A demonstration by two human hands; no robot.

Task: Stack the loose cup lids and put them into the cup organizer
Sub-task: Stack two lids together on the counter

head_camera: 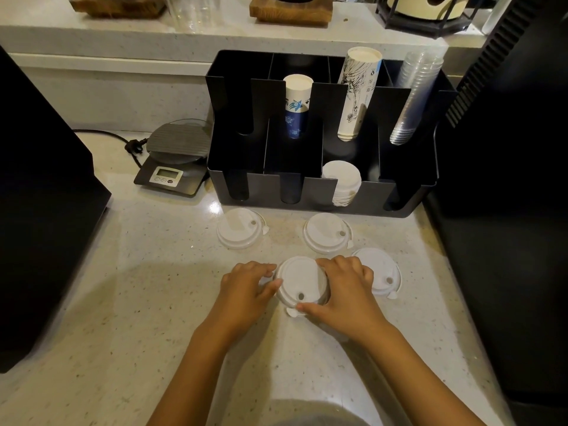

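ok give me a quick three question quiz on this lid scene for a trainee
1. True or false: both hands grip the same white plastic lid.
2. How many white lids lie untouched on the speckled stone counter?
3. Which front compartment of the black cup organizer already holds a stack of white lids: A first from left, B third from left, C far right?

Key: 1 true, the left hand and right hand flank it. 2 three. 3 B.

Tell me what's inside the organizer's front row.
The organizer holds one lid stack in its third front slot; the other three look empty, though their dark bottoms are hidden.
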